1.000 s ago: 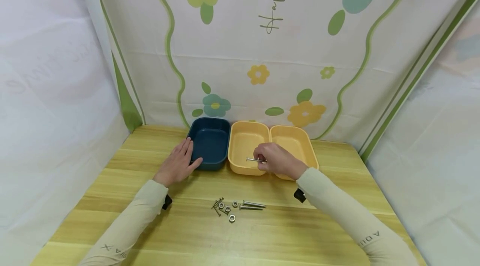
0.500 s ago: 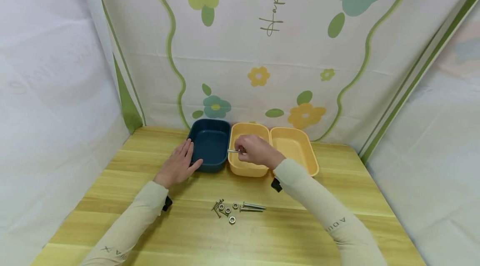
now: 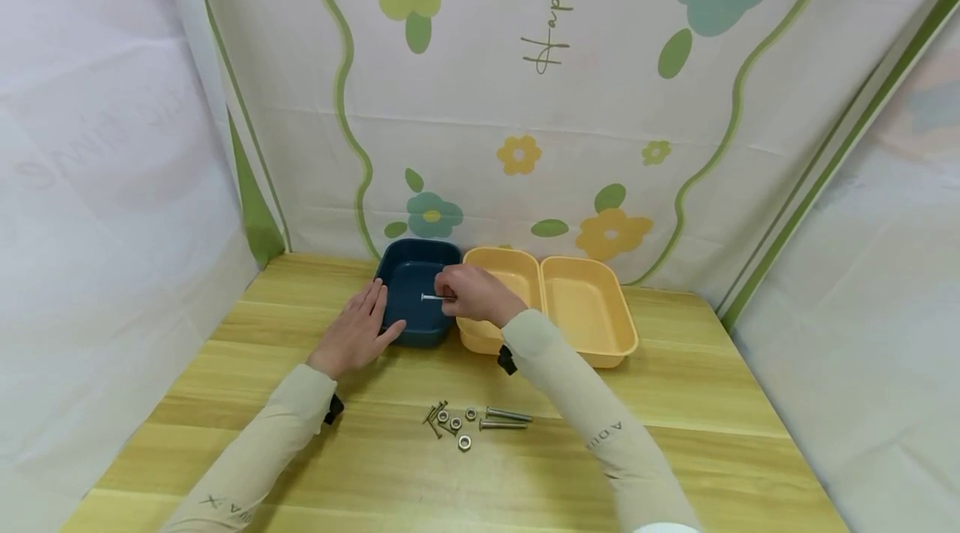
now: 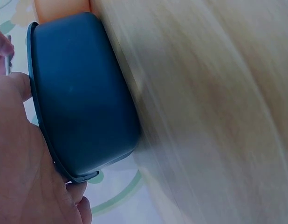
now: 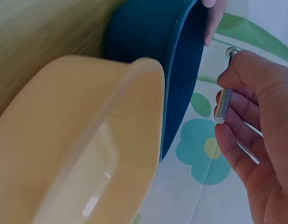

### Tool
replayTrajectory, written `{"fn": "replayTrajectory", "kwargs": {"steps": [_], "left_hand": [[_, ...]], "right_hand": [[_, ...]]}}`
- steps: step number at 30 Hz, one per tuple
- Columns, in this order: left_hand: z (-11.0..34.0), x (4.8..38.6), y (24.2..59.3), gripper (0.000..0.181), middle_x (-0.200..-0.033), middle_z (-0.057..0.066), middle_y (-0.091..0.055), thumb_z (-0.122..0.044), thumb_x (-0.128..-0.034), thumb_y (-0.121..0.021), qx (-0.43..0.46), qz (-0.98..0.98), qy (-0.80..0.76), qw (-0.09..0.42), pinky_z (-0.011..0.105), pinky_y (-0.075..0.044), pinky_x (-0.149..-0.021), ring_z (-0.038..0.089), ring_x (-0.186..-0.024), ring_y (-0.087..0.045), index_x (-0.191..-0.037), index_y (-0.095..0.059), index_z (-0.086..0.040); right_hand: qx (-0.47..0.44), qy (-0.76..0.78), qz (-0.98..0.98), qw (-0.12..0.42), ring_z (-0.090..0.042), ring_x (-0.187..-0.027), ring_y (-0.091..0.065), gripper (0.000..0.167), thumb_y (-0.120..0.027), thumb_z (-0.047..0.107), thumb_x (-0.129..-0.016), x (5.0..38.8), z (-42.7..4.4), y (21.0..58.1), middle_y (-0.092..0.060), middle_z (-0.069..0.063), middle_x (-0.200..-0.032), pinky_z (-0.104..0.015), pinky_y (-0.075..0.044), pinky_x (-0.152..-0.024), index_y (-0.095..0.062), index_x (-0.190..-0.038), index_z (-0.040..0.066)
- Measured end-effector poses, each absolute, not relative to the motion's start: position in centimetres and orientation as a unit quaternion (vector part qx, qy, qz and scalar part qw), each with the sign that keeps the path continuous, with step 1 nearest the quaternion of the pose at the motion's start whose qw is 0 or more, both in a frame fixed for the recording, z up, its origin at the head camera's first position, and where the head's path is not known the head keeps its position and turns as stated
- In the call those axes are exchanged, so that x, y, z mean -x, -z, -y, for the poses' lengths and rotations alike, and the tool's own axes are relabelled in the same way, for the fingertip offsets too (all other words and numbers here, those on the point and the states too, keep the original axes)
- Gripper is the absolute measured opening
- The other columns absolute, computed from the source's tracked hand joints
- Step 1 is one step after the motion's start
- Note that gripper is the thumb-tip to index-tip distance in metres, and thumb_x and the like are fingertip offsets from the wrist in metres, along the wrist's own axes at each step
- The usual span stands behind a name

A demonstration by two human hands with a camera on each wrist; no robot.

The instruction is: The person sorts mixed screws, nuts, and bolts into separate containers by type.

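Between the thumb and fingers of my right hand point(image 3: 476, 294) is a silver bolt point(image 5: 223, 105), its threaded end showing in the right wrist view. In the head view the bolt lies about level over the right part of the dark blue bin point(image 3: 417, 339). My left hand point(image 3: 358, 331) rests on the blue bin's near left corner, fingers extended along the rim. The left wrist view shows the left thumb point(image 4: 20, 85) at that rim. On the table, nearer to me, are two more long bolts point(image 3: 504, 424), several hex nuts point(image 3: 464, 443) and several thin screws point(image 3: 432, 424).
A yellow bin point(image 3: 480, 340) stands right beside the blue one, partly covered by my right hand. Another yellow bin point(image 3: 592, 308) adjoins it on the right. Behind them hangs a flower-printed cloth point(image 3: 450, 116). The wooden table point(image 3: 360, 475) stretches toward me.
My right hand has travelled left with the bolt, from over the yellow bins to the blue bin. My left hand has stayed at the blue bin's rim.
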State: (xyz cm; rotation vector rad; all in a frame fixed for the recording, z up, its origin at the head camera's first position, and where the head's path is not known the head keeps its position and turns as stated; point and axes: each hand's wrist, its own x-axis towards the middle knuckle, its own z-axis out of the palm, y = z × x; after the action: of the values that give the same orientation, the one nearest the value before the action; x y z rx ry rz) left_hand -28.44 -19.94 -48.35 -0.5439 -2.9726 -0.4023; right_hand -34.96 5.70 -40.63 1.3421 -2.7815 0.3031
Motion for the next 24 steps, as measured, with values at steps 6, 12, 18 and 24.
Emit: {"fn": "replayTrajectory", "kwargs": {"steps": [6,12,18,24], "left_hand": [[20.1,28.5,48.3,0.084,-0.172,0.031,-0.019,-0.052,-0.1107,-0.043,0.177,0.974,0.129,0.05,0.06,-0.02,-0.131,0.046,-0.162,-0.019,-0.161,-0.024,0.013],[19.8,28.6,48.5,0.084,-0.172,0.031,-0.019,-0.052,-0.1109,-0.042,0.182,0.974,0.124,0.047,0.06,-0.022,-0.131,0.046,-0.161,-0.021,-0.161,-0.024,0.013],[19.8,28.5,48.7,0.085,-0.173,0.03,-0.018,-0.052,-0.1103,-0.045,0.179,0.974,0.132,0.045,0.059,-0.022,-0.131,0.045,-0.162,-0.019,-0.162,-0.022,0.012],[20.0,28.5,48.7,0.085,-0.173,0.03,-0.017,-0.053,-0.1103,-0.043,0.176,0.974,0.135,0.051,0.06,-0.022,-0.13,0.046,-0.162,-0.018,-0.162,-0.022,0.011]], "right_hand": [[-0.401,-0.101,0.91,0.013,-0.015,-0.081,-0.055,0.006,-0.074,0.018,-0.099,35.8,-4.0,42.4,-0.061,0.001,-0.09,-0.023,-0.048,-0.074,-0.072,-0.101,0.012],[-0.381,-0.099,0.919,0.008,-0.016,-0.084,-0.059,0.013,-0.075,0.019,-0.099,36.1,-3.4,43.9,-0.068,-0.002,-0.096,-0.024,-0.054,-0.077,-0.074,-0.108,0.01],[-0.383,-0.089,0.919,0.018,-0.021,-0.107,-0.071,0.031,-0.074,0.022,-0.1,35.9,-3.6,44.0,-0.074,-0.007,-0.121,-0.03,-0.06,-0.096,-0.073,-0.127,0.007],[-0.387,-0.09,0.917,0.042,-0.02,-0.109,-0.072,0.034,-0.074,0.026,-0.1,35.4,-5.0,42.7,-0.073,-0.007,-0.126,-0.03,-0.06,-0.096,-0.073,-0.13,0.008]]}}
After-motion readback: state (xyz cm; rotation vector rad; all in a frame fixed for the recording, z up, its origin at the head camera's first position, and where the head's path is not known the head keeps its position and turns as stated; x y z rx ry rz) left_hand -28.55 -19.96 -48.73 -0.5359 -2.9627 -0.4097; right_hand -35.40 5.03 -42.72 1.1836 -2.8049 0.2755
